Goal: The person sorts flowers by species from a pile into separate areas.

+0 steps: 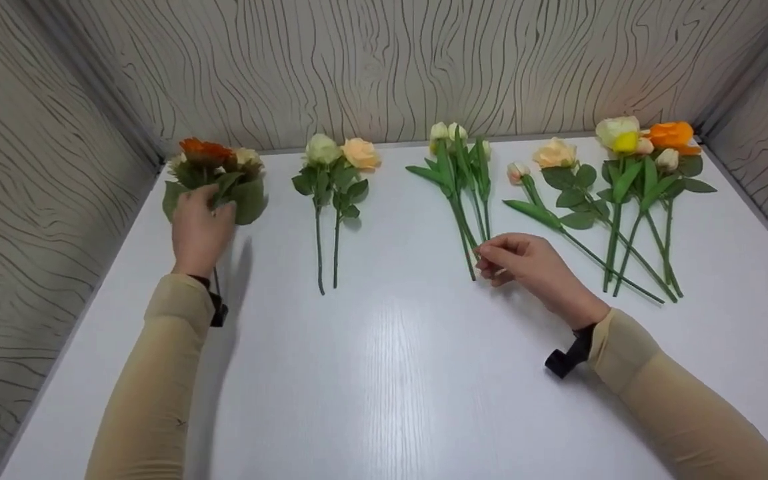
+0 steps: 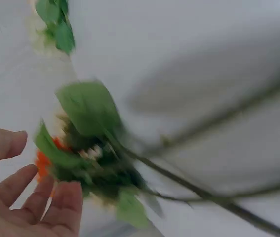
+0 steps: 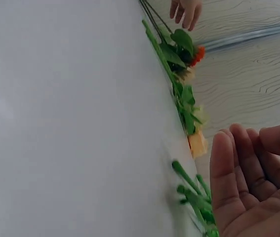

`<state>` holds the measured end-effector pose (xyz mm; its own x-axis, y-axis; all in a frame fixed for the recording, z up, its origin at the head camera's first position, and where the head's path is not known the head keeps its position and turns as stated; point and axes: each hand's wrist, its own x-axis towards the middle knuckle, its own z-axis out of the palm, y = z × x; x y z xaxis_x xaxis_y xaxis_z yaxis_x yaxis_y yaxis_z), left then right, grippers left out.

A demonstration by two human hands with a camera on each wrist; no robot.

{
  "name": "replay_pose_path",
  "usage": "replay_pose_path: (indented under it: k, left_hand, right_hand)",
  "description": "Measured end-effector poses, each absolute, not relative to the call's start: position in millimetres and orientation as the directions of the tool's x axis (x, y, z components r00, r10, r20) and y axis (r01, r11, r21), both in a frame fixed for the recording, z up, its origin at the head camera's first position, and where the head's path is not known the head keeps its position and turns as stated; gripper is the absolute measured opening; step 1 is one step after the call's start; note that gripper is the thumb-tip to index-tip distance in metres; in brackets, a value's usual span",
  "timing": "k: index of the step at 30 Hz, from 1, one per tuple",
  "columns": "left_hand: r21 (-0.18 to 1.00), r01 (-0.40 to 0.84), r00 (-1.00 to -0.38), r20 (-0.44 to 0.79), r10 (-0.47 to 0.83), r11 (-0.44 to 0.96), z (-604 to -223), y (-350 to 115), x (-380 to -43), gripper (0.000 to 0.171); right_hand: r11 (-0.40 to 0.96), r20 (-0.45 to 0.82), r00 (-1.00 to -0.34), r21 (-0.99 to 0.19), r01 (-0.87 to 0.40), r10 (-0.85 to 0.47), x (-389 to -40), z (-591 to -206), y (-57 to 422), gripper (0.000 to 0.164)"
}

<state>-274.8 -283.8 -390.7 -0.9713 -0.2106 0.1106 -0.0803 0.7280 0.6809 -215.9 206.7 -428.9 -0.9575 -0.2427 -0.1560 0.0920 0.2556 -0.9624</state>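
Note:
My left hand [image 1: 203, 230] hovers over a bunch with an orange flower [image 1: 205, 149], cream blooms and broad green leaves [image 1: 249, 200] at the far left. In the left wrist view its fingers are relaxed and apart, with nothing between them, beside the blurred bunch. My right hand [image 1: 531, 267] is by the lower stem ends of several white tulips [image 1: 457, 132], its thumb close to the fingertips. The right wrist view shows that palm bare, with loosely curved fingers [image 3: 222, 168] and the green tulip stems [image 3: 185, 174] to one side.
Between the hands lie a pale green rose [image 1: 323, 149] and a peach rose [image 1: 360, 153]. Rightward, several crossed stems bear a peach rose [image 1: 555, 153], a yellow-white bloom [image 1: 617, 135] and an orange one [image 1: 671, 136]. Patterned panels [image 1: 371, 67] border the white table [image 1: 371, 373].

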Motion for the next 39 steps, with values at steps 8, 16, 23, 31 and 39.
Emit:
replay_pose_path:
  k: [8,16,23,31,39]
  left_hand:
    - [0.580,0.264,-0.961,0.230,0.155,0.771,-388.3,-174.3,-258.7,0.050]
    - [0.408,0.599,-0.800,0.272,0.535,0.689,-391.8,-69.0,-224.7,0.058]
    - [0.203,0.777,-0.629,0.239,0.740,0.596,-400.3,5.8,-192.1,0.057]
    - [0.136,0.845,-0.535,0.209,0.819,0.517,-412.9,35.4,-173.0,0.051]
    - [0.182,0.826,-0.563,0.215,0.798,0.534,-414.9,30.3,-181.1,0.048]
  right_hand:
    - [0.658,-0.153,-0.987,-0.749,0.079,-0.055,-237.2,-404.7,284.6,0.049]
    - [0.789,-0.168,-0.986,-0.604,0.109,0.007,-260.1,-401.9,332.4,0.040]
    - [0.844,-0.241,-0.970,-0.526,0.108,-0.026,-251.8,-401.6,331.1,0.040]
    - [0.879,-0.242,-0.970,-0.466,0.103,-0.014,-233.2,-407.2,318.8,0.035]
    - [0.896,-0.186,-0.983,-0.437,0.084,0.001,-236.1,-412.4,312.4,0.023]
